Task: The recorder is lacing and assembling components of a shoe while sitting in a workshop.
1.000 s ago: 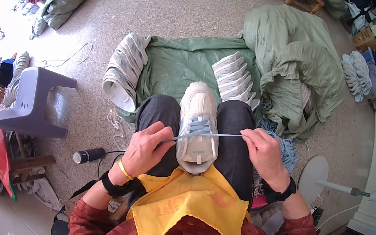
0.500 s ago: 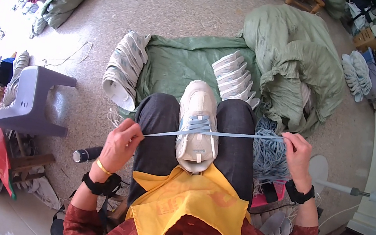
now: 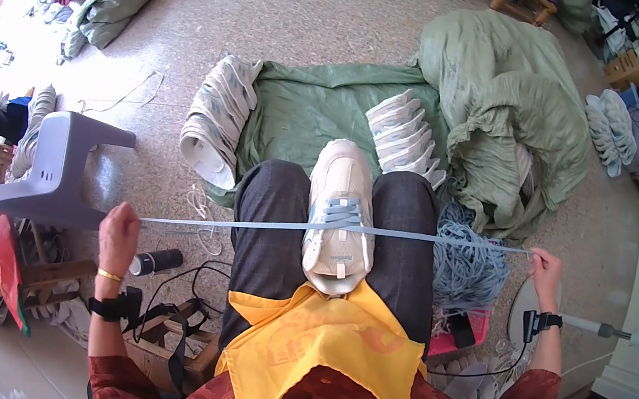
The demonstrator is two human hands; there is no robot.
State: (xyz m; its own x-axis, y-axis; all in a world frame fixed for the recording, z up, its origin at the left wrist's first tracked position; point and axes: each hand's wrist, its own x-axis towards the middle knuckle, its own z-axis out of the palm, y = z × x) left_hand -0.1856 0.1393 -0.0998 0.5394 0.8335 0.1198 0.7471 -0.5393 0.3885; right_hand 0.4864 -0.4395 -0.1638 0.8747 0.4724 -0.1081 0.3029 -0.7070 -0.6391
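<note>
A cream shoe upper lies between my thighs, its toe pointing away from me. Blue-grey lacing crosses its throat. From it a flat blue-grey shoelace runs out taut to both sides. My left hand, out past my left knee, is closed on one end of the lace. At the far right my right hand pinches the other end. Below the lace's right half sits a heap of blue-grey laces, beside my right thigh. A yellow apron covers my lap behind the shoe upper.
Nested stacks of shoe uppers stand on a green cloth, one at left, one at right. A large green sack slumps at right. A grey plastic chair and a dark cylinder are left. Other people sit far left.
Both my hands have moved outward, the left to the left and the right to the right. The stretched lace is longer on each side; the shoe upper stays between my thighs.
</note>
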